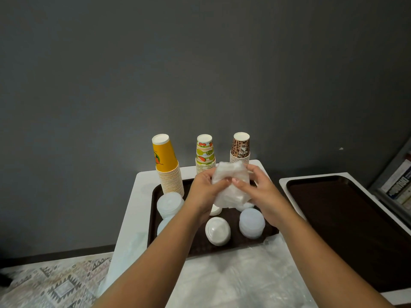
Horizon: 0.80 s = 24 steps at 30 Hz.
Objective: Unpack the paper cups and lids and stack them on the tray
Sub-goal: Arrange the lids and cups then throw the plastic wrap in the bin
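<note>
Thin clear plastic is what you are fighting here: the wrapped pack of lids (230,185) sits above the middle of the brown tray (153,218), gripped from both sides. Your left hand (205,190) curls its fingers round the near left of the wrap, and your right hand (259,187) pinches the film from the right, thumb on top.

Peel the film rather than squeeze it, since the lids inside probably flex and could pop out sideways. Keep the pack low over the tray so anything that slips lands there. The loose lid stacks (251,222) already fill much of the near half, so pick a bare patch before you let go.

Behind, three cup stacks stand upside down; the yellow cup stack (168,167) leans a little, so keep your left elbow off it. Drop the empty wrap onto the plastic sheet (233,278) on the counter (133,207).
</note>
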Each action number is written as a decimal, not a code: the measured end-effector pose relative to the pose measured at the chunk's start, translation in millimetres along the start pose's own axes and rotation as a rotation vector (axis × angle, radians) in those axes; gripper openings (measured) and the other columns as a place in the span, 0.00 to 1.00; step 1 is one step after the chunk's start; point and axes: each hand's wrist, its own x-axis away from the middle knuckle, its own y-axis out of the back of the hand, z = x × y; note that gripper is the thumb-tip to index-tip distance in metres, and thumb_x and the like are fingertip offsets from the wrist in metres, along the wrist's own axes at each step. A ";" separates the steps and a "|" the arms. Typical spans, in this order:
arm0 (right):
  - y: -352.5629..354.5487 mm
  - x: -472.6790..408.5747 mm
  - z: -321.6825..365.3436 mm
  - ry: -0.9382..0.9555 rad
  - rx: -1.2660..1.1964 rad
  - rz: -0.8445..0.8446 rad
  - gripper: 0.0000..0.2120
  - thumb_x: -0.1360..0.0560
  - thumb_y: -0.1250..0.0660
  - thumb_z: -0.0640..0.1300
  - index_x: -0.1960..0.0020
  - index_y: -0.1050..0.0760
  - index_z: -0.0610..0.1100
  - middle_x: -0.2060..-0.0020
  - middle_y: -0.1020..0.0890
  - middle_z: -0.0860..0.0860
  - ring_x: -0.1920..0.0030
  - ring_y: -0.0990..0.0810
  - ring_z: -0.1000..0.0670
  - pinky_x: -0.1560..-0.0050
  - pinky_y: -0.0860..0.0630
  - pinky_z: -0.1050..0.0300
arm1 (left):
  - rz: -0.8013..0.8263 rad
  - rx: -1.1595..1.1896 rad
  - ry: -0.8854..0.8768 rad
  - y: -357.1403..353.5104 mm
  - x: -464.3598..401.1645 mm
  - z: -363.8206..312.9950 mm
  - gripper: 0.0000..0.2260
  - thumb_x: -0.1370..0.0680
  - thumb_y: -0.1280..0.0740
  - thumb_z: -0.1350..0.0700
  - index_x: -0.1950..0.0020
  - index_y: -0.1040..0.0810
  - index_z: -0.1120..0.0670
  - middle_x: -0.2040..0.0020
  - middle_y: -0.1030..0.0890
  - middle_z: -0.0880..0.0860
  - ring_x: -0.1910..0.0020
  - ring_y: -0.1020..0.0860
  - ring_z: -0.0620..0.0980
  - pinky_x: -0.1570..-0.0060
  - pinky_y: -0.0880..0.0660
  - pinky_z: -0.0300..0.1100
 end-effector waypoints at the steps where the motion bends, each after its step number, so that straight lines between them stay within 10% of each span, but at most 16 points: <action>1: -0.5 1.7 -0.3 -0.065 -0.056 0.048 0.16 0.26 0.31 0.40 0.39 0.28 0.48 0.48 0.19 0.50 0.52 0.17 0.53 0.53 0.20 0.54 | 0.010 0.002 -0.003 0.9 -0.1 0.0 0.11 0.25 0.34 0.69 0.48 0.20 0.56 0.54 0.17 0.56 0.53 0.19 0.55 0.51 0.22 0.47; 6: -0.5 -0.3 -6.4 -0.117 -0.160 0.003 0.14 0.24 0.35 0.35 0.40 0.25 0.45 0.50 0.17 0.48 0.51 0.18 0.50 0.54 0.21 0.54 | 0.021 -0.037 0.099 4.2 -1.7 -1.2 0.18 0.26 0.31 0.66 0.37 0.27 0.59 0.46 0.19 0.58 0.48 0.19 0.55 0.47 0.21 0.50; 14: 3.1 -2.8 -4.7 -0.077 -0.290 0.001 0.17 0.23 0.43 0.27 0.55 0.22 0.45 0.60 0.18 0.50 0.61 0.19 0.55 0.64 0.23 0.66 | 0.097 0.171 0.136 4.0 0.5 -4.5 0.19 0.28 0.39 0.77 0.44 0.20 0.60 0.56 0.16 0.52 0.58 0.17 0.47 0.61 0.20 0.37; 18: 2.1 0.4 -6.0 -0.023 -0.188 -0.011 0.27 0.25 0.43 0.25 0.74 0.21 0.48 0.51 0.21 0.46 0.52 0.22 0.49 0.62 0.25 0.62 | 0.075 0.127 0.117 2.8 -0.7 -2.0 0.21 0.26 0.42 0.76 0.65 0.16 0.56 0.65 0.16 0.53 0.64 0.18 0.47 0.63 0.21 0.35; 24: 11.2 7.9 -9.7 0.088 -0.002 -0.054 0.29 0.30 0.44 0.21 0.77 0.22 0.48 0.51 0.22 0.50 0.45 0.24 0.46 0.54 0.26 0.55 | 0.023 0.021 0.119 -5.8 -0.5 4.1 0.20 0.22 0.43 0.68 0.68 0.18 0.56 0.59 0.18 0.53 0.53 0.22 0.53 0.55 0.23 0.42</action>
